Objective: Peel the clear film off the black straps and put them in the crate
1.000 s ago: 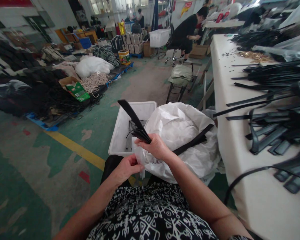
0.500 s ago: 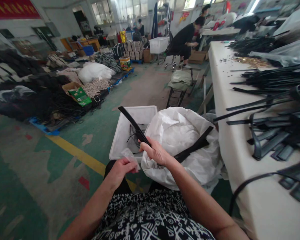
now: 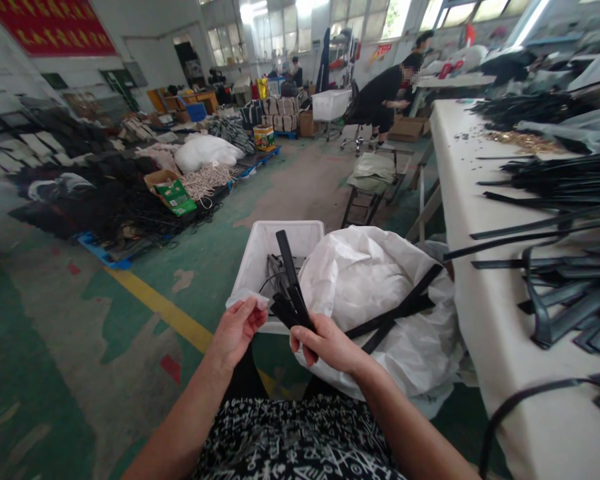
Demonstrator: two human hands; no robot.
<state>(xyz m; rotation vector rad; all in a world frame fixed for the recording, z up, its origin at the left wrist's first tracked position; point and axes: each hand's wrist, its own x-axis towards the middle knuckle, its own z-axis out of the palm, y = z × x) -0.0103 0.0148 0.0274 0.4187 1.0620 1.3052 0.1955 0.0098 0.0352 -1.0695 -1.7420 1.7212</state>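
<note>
My right hand (image 3: 323, 339) is closed around a bunch of black straps (image 3: 294, 287), their ends pointing up and away from me. To its left, my left hand (image 3: 241, 328) pinches a small piece of thin, whitish plastic film (image 3: 247, 298). Both hands are above my lap, in front of a white plastic bin (image 3: 250, 257) that has grey and black cords (image 3: 275, 270) inside. Against the bin's right side stands a large white sack (image 3: 365, 267). More black straps (image 3: 395, 313) lie across the sack, with parts hidden behind my right hand and forearm.
A cloth-covered table (image 3: 463, 267) on my right carries heaps of black straps (image 3: 565, 180). Ahead is a small stool with folded fabric (image 3: 373, 172). Bundles and a green box (image 3: 177, 198) lie on pallets to the left. A person in black (image 3: 380, 93) bends forward farther back.
My right hand has turned the straps more upright and drawn them closer to me. My left hand has lifted slightly with the film. The view has tilted up and shifted left.
</note>
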